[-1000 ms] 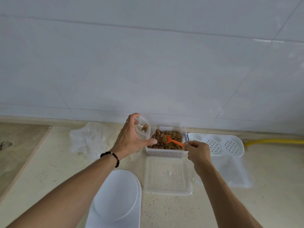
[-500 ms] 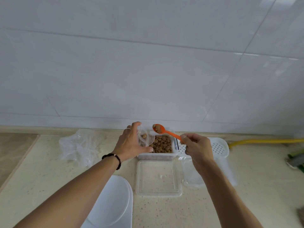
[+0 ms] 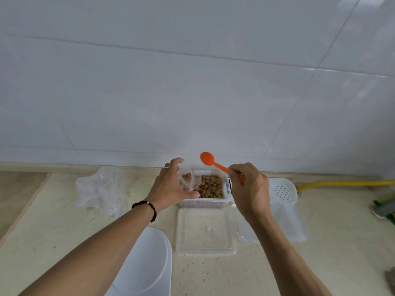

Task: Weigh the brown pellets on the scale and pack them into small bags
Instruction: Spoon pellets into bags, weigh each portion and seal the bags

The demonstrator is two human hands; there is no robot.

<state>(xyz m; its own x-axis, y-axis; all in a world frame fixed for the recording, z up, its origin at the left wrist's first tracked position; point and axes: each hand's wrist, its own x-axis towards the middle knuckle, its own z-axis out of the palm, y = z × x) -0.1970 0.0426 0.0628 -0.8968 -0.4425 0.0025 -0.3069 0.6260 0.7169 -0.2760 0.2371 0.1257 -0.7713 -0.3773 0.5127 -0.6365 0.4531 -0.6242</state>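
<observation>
A clear plastic box (image 3: 203, 203) holding brown pellets (image 3: 210, 185) stands near the wall. My left hand (image 3: 171, 184) grips a small clear bag (image 3: 188, 181) at the box's left end; some pellets show inside it. My right hand (image 3: 249, 189) pinches the handle of an orange spoon (image 3: 210, 161), whose bowl is raised above the box and looks empty. No scale is identifiable in view.
A clear lid (image 3: 206, 231) lies in front of the box. A white oval container (image 3: 145, 261) sits near me, crumpled clear bags (image 3: 98, 189) to the left, a white perforated tray (image 3: 283, 192) and yellow hose (image 3: 342, 183) to the right.
The spoon scooped pellets from the box, carried them to the bag, and is now lifted higher with its bowl empty. My left hand kept holding the bag.
</observation>
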